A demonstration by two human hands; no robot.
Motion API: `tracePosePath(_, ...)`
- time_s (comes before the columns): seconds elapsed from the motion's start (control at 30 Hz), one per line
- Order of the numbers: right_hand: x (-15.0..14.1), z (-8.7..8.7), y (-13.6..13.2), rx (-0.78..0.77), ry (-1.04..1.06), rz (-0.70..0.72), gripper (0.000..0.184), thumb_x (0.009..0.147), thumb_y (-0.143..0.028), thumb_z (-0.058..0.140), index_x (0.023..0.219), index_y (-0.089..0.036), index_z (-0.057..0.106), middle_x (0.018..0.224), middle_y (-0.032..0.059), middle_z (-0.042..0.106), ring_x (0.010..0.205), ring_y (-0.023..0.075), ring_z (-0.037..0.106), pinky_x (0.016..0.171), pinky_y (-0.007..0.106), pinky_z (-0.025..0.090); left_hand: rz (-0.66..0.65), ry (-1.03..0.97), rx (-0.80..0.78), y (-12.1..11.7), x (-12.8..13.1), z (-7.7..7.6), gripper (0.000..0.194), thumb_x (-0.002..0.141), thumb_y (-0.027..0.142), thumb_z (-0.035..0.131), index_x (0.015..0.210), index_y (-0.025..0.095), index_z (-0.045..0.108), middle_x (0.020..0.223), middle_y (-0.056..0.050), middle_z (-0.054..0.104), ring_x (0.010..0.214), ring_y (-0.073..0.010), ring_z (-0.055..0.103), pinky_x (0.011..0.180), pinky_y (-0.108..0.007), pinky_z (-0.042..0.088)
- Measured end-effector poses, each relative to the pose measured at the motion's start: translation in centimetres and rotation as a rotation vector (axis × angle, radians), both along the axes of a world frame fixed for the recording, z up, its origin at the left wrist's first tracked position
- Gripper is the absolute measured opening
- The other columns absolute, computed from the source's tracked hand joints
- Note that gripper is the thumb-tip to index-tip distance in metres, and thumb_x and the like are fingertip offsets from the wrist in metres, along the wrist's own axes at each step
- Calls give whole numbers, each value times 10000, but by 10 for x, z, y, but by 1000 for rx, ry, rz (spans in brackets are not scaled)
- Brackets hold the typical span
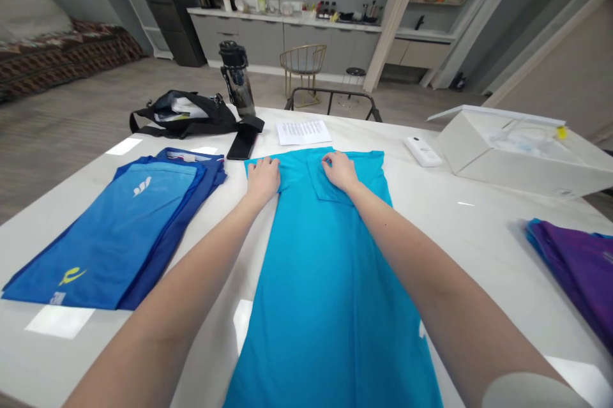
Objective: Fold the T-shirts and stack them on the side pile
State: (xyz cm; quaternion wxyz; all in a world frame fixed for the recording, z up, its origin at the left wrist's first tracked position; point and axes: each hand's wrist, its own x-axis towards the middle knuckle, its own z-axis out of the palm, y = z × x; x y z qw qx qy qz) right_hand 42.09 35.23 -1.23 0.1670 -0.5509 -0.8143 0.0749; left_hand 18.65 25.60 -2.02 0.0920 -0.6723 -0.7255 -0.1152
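Note:
A turquoise garment (325,267) lies lengthwise on the white table (460,235), running from the near edge to the middle. My left hand (263,179) rests on its far left corner, fingers curled and pinching the cloth. My right hand (339,170) presses on the far end a little to the right, fingers bent onto a folded flap of the same cloth. Both forearms stretch out over the garment.
A stack of blue shirts (119,229) lies at the left. Purple cloth (575,267) sits at the right edge. Beyond the garment are a black phone (242,142), a printed sheet (302,132), a black bag (184,114), a bottle (236,79), a white remote (423,151) and an open white box (517,149).

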Motion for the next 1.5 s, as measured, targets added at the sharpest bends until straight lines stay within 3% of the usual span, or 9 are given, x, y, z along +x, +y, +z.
tracePosePath(0.17,-22,-4,45,-45,-89,20,340,1013,-293,508,1308,-247,671,1296,113,606,1190,296,561,971,436,469,74,74,-19,29,-19,-5,434,993,116,265,1218,122,637,1173,-178,626,1109,-369,529,900,-510,359)
tracePosePath(0.37,-48,-8,64,-34,-165,70,414,1036,-303,462,1431,-286,586,1370,138,545,1270,331,501,1020,540,433,152,97,-53,42,-32,-9,474,987,115,218,1127,71,669,1181,-231,603,1121,-390,501,914,-511,348)
tracePosePath(0.6,-55,-11,75,-71,-138,31,267,1026,-311,493,1211,-236,669,1267,128,583,1187,316,544,996,526,432,171,101,-27,35,-40,-1,411,1005,296,365,1136,50,668,1191,-255,575,1139,-406,488,932,-509,353)
tracePosePath(0.8,-51,-10,73,-25,-87,51,218,1016,-276,505,1134,-212,677,1218,120,627,1134,309,568,984,508,427,147,158,-98,25,-44,9,404,1016,260,317,1120,51,647,1107,-245,636,1134,-395,505,950,-498,347)
tracePosePath(0.97,-37,2,66,38,70,36,211,1009,-262,496,1118,-200,665,1168,109,644,1081,292,583,946,452,428,141,-20,17,20,-33,51,397,1029,382,373,1093,108,654,949,-189,674,1007,-345,593,975,-496,350)
tracePosePath(1.1,-15,14,65,82,208,46,207,985,-264,520,1089,-189,683,1071,102,646,969,251,586,882,369,425,22,-544,81,21,9,103,344,916,489,584,902,160,683,840,-83,666,843,-242,603,820,-357,424)
tracePosePath(1.2,12,21,68,116,285,71,199,963,-271,562,1070,-182,705,1004,80,644,925,222,582,858,324,421,-141,-910,44,27,57,120,359,888,506,614,860,150,658,704,-30,602,678,-165,536,650,-278,381)
tracePosePath(1.33,60,25,64,-1,275,25,224,937,-291,633,1101,-179,737,933,37,675,851,176,594,814,266,414,-352,-1012,-226,47,102,97,431,946,551,549,881,144,674,774,-43,656,674,-152,552,627,-270,394)
tracePosePath(1.5,108,27,32,-225,203,-81,299,990,-353,571,978,-117,756,799,34,682,757,158,589,684,239,380,-308,-521,-221,73,101,45,298,998,297,472,1169,169,680,1107,-111,693,1027,-250,633,902,-346,473)
